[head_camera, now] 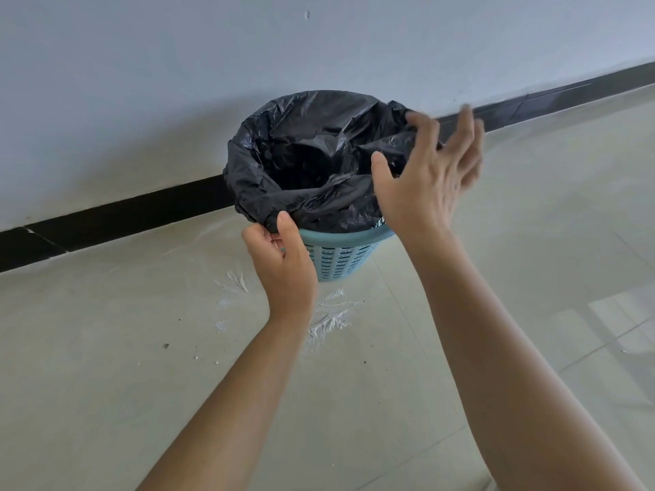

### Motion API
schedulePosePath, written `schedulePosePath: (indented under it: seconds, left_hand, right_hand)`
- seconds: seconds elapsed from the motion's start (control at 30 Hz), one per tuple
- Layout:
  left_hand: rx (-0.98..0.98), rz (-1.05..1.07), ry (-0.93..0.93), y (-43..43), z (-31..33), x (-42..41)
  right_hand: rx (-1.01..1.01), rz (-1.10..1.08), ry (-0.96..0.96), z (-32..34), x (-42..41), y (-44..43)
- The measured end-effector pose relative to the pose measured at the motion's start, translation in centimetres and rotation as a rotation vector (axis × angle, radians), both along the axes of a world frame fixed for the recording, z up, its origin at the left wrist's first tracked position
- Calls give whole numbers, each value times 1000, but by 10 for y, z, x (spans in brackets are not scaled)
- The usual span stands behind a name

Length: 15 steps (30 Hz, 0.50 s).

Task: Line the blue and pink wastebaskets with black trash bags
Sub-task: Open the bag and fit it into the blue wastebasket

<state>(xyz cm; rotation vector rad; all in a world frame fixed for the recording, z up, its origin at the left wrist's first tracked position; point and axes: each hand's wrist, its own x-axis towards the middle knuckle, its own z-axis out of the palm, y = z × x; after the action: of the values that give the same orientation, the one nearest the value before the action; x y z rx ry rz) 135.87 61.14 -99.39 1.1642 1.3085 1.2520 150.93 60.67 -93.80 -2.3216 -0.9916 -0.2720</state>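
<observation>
A blue slotted wastebasket (342, 255) stands on the floor against the wall. A black trash bag (312, 157) sits inside it, its mouth spread wide and folded over most of the rim. My left hand (283, 264) pinches the bag's edge at the near left of the rim, thumb on top. Over the bag's right side hovers my right hand (429, 175), fingers spread and blurred, fingertips at the bag's far right edge. No pink wastebasket is in view.
A white wall (177, 83) with a black skirting strip (124, 217) runs behind the basket. White scuff marks (326, 320) and small dark crumbs (166, 346) lie on the pale tiled floor in front of it.
</observation>
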Motion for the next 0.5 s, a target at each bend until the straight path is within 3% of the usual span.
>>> schedulePosePath:
  seconds: [0.1, 0.17, 0.2, 0.37, 0.43, 0.5]
  left_hand:
    - [26, 18, 26, 1, -3, 0]
    - [43, 33, 56, 2, -4, 0]
    - [38, 31, 57, 2, -6, 0]
    - [-23, -9, -69, 1, -4, 3]
    - [-6, 5, -113, 0, 0, 7]
    - [-38, 23, -204, -1, 1, 10]
  right_hand:
    - [-188, 83, -189, 3, 5, 14]
    - [-313, 105, -116, -2, 14, 15]
    - [-276, 100, -36, -5, 18, 13]
    - [655, -137, 441, -35, 7, -12]
    - [754, -264, 635, -53, -2, -19]
    - [724, -271, 772, -72, -12, -25]
